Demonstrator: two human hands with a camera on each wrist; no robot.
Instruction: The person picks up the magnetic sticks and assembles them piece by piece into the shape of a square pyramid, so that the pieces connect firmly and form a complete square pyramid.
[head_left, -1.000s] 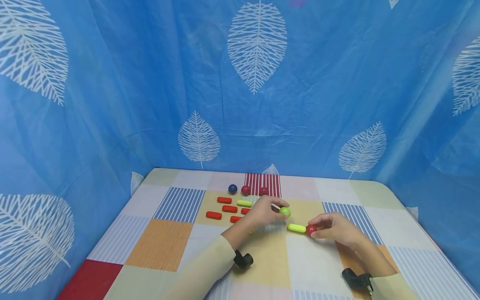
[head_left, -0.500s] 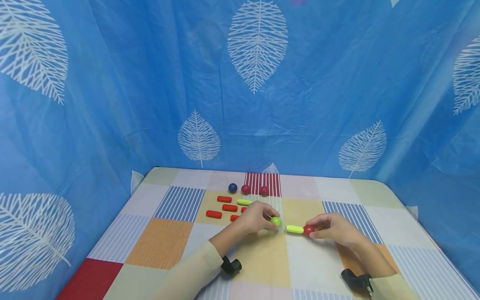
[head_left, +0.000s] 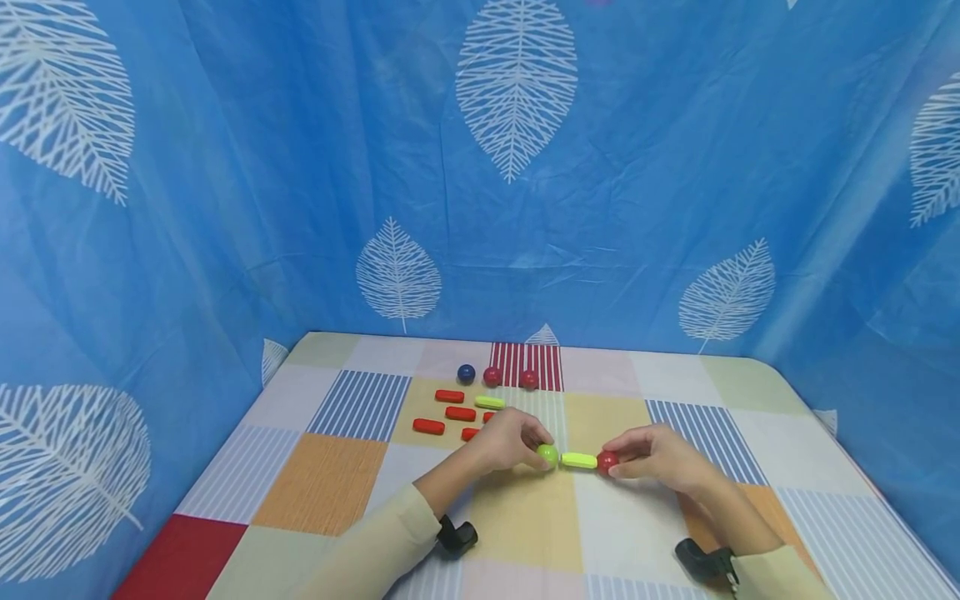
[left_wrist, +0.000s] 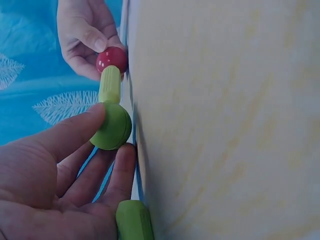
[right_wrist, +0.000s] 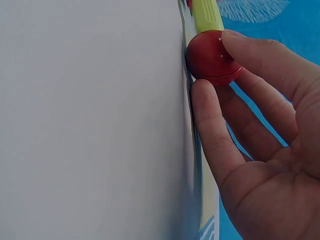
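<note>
My left hand [head_left: 510, 442] pinches a lime-green ball [head_left: 547, 456] between thumb and fingers, low over the table. My right hand [head_left: 663, 457] pinches a red ball [head_left: 607, 462] in the same way. From the red ball a yellow-green rod [head_left: 579, 460] points left, its end joined to that ball. The rod's left end lies right beside the green ball; whether they touch I cannot tell. In the left wrist view, another green rod [left_wrist: 134, 221] lies by the heel of the left hand, hidden from the head view.
Several red rods [head_left: 450, 396] lie left of the left hand, some partly covered by it, with a yellow-green rod [head_left: 489, 402] among them. Behind are a blue ball [head_left: 466, 373] and two red balls [head_left: 492, 377]. A blue leaf-patterned curtain [head_left: 600, 208] encloses the patchwork-covered table [head_left: 315, 483].
My left hand has brought the green ball nearer and slightly left, down beside the rod's end. My right hand has shifted the red ball and rod a little left, narrowing the gap.
</note>
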